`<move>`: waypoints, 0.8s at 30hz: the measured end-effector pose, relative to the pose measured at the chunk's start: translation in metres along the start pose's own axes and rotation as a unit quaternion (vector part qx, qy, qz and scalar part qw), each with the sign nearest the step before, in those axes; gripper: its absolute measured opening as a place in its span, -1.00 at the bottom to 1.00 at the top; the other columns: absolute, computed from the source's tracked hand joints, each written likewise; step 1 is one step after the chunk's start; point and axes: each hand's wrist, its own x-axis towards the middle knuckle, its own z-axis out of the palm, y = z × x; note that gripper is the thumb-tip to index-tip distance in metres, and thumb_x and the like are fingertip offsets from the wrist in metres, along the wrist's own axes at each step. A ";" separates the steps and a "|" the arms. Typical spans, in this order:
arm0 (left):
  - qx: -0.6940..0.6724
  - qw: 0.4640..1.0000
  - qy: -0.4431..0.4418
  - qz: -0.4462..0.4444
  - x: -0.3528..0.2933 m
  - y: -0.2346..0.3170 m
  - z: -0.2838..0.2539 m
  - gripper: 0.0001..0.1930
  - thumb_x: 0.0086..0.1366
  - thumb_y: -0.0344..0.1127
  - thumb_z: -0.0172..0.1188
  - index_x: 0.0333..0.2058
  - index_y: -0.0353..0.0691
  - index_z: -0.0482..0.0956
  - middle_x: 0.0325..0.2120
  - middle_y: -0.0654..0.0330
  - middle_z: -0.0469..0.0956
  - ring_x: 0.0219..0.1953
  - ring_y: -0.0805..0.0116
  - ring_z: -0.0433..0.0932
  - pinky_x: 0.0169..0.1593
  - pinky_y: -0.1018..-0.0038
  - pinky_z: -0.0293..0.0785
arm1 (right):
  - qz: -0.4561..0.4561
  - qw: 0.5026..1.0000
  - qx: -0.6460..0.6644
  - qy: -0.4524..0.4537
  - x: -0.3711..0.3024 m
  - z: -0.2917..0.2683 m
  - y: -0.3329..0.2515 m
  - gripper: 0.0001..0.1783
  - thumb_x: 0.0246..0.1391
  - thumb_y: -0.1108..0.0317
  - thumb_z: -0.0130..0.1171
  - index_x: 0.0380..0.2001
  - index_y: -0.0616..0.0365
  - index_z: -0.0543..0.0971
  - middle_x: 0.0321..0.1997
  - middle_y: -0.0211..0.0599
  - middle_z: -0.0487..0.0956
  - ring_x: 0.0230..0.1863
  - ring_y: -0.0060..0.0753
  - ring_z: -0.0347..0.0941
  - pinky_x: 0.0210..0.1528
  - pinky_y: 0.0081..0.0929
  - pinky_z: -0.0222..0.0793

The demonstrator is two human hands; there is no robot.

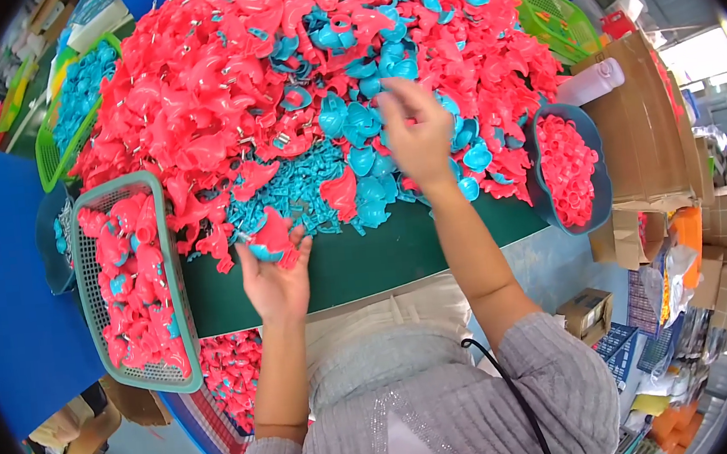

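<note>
My left hand (277, 279) is palm up near the table's front edge, its fingers closed around a toy part (272, 237) of pinkish-red plastic with a blue piece at its lower end. My right hand (418, 134) is raised over a cluster of blue cup-shaped plastic pieces (362, 124) in the middle of the pile. Motion smears its bent fingers, so whether they grip anything does not show. Small blue parts (303, 185) lie heaped just beyond my left hand, beside a loose red piece (339, 192).
A large heap of red parts (180, 96) covers most of the green table (366, 257). At left stands a grey-green basket (179, 288) of red-and-blue pieces; at right, a dark tub (586, 221) of small red parts. Cardboard boxes (647, 130) and a pale pink bottle (592, 82) are beyond it.
</note>
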 end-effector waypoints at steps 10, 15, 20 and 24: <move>0.002 0.999 -0.004 -0.035 0.005 -0.020 0.015 -0.45 0.41 0.11 -0.25 0.07 -0.25 0.35 -0.09 0.02 0.48 -0.12 0.14 0.46 0.01 0.24 0.37 | -0.072 0.945 -0.318 -0.038 0.031 -0.047 0.029 -0.28 -0.27 0.14 0.47 -0.05 0.38 0.51 -0.20 0.01 0.58 -0.16 -0.10 0.50 -0.04 -0.28 0.38; 0.010 0.999 -0.029 -0.018 0.008 -0.016 0.024 -0.45 0.42 0.11 -0.27 0.05 -0.26 0.36 -0.10 0.01 0.49 -0.12 0.14 0.46 -0.01 0.24 0.37 | 0.100 0.993 0.056 0.015 0.033 -0.061 0.048 -0.61 -0.07 0.35 0.35 -0.20 0.38 0.56 -0.44 -0.23 0.61 -0.49 -0.46 0.50 -0.43 -0.55 0.40; -0.001 1.000 -0.011 -0.013 0.005 -0.014 0.011 -0.46 0.42 0.10 -0.27 0.04 -0.26 0.36 -0.12 0.01 0.50 -0.13 0.14 0.47 -0.03 0.24 0.38 | 0.165 0.935 0.311 0.048 0.030 -0.050 0.029 -0.84 0.13 0.43 0.16 -0.27 0.32 0.56 -0.43 -0.25 0.60 -0.49 -0.45 0.55 -0.46 -0.57 0.49; -0.014 0.999 -0.009 -0.036 0.004 -0.020 0.012 -0.42 0.40 0.16 -0.26 0.06 -0.24 0.34 -0.11 0.04 0.48 -0.13 0.13 0.47 -0.02 0.22 0.38 | 0.267 0.879 0.394 -0.022 0.014 -0.015 0.020 -0.82 0.16 0.42 0.12 -0.22 0.30 0.52 -0.36 -0.21 0.60 -0.50 -0.41 0.56 -0.46 -0.54 0.51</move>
